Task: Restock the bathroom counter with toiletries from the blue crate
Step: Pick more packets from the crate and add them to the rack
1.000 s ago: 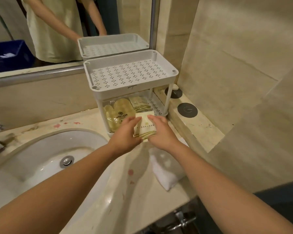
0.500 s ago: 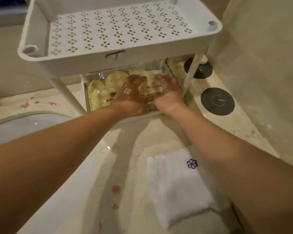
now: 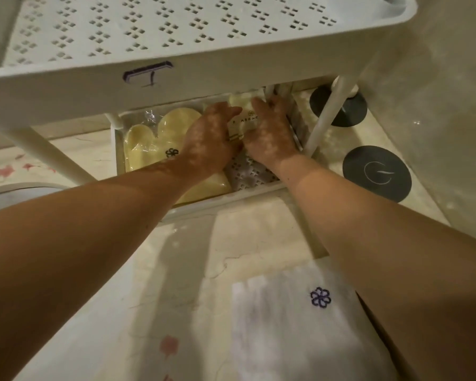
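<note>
A flat cream packet (image 3: 245, 122) with gold stripes lies low in the bottom tier of the white two-tier rack (image 3: 176, 81), toward its right side. My left hand (image 3: 210, 137) holds the packet's left edge and my right hand (image 3: 271, 133) holds its right edge, both reaching in under the perforated top tier. Behind them another pale packet (image 3: 245, 98) leans at the back. A yellow mitt-shaped item (image 3: 151, 141) in clear wrap fills the left of the lower tier. The blue crate is out of view.
The rack's top tier overhangs close above my hands, and its right leg (image 3: 326, 116) stands just right of my right hand. A folded white towel (image 3: 294, 334) with a purple flower lies on the marble counter. Two dark round discs (image 3: 377, 173) sit to the right; the sink rim (image 3: 14, 191) lies left.
My head has dropped closer to the rack. Both hands have carried the cream packet from in front of the rack deep into the lower tier, toward the back right.
</note>
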Demonstrator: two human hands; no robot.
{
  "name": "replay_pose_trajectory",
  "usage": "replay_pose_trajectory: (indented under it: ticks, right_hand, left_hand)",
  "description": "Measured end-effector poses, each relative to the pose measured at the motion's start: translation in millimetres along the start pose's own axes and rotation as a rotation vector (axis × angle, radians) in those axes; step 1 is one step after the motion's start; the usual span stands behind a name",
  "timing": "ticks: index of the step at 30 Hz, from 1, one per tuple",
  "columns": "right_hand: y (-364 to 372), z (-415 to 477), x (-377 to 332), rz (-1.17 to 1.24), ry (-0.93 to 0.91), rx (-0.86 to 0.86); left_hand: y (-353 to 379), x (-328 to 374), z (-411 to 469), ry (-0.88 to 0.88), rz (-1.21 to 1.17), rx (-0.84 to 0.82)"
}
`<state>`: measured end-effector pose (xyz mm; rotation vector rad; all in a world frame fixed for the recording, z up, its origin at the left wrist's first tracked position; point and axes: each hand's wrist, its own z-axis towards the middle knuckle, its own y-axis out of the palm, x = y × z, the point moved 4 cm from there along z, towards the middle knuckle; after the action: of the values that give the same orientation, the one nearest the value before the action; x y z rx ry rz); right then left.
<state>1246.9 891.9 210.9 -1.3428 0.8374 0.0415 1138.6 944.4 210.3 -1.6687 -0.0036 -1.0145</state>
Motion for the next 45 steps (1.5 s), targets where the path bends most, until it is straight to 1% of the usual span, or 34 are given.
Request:
replay_pose_trajectory:
  ticks: [5,10,12,16,19,22,28,30,34,39,42,45]
  right_hand:
    - [8.3,-0.1,3.3,-0.063,0.006,-0.044]
    - [8.7,-1.4,2.2,-0.078,-0.039,-0.016]
    - [8.6,-1.1,1.8,-0.09,-0.049,-0.025]
    - [10.4,4.7,4.2,-0.13,-0.031,-0.077]
    - [12.8,8.6,6.2,-0.148,-0.032,-0.098]
    - [12.3,8.0,6.8,-0.106,-0.035,-0.098]
    - [3.2,-3.0,4.1,-0.036,-0.081,0.082]
    - [4.8,-6.1,4.7,-0.008,-0.069,0.057]
    - [3.8,-5.9,6.0,0.002,-0.048,-0.003]
    - [-1.3,-11.0,4.4,-0.027,-0.029,-0.097]
    - [-9.0,-21.8,-0.2,-0.02,-0.04,-0.112]
    - [-15.4,-35.4,-5.5,-0.008,-0.044,-0.112]
  left_hand:
    - [2.2,0.2,2.2,0.038,0.106,0.021]
    - [-1.2,3.7,3.1,0.065,0.296,0.05]
    - [-1.4,4.7,4.3,0.072,0.325,0.047]
    - [1.0,1.3,7.8,0.08,0.286,0.032]
    - [4.5,-0.6,10.4,0.081,0.307,0.019]
    - [6.8,-0.7,11.9,0.069,0.336,0.013]
    - [8.9,2.9,11.3,0.038,0.344,0.032]
    - [7.0,6.4,9.7,0.034,0.325,0.048]
    - [-1.0,7.9,3.6,0.004,0.189,0.078]
    - [-11.1,-2.1,-8.5,0.002,0.17,0.042]
    - [-22.7,1.4,-24.0,0.01,0.136,0.058]
    - [-31.5,2.6,-40.8,-0.011,0.159,0.042]
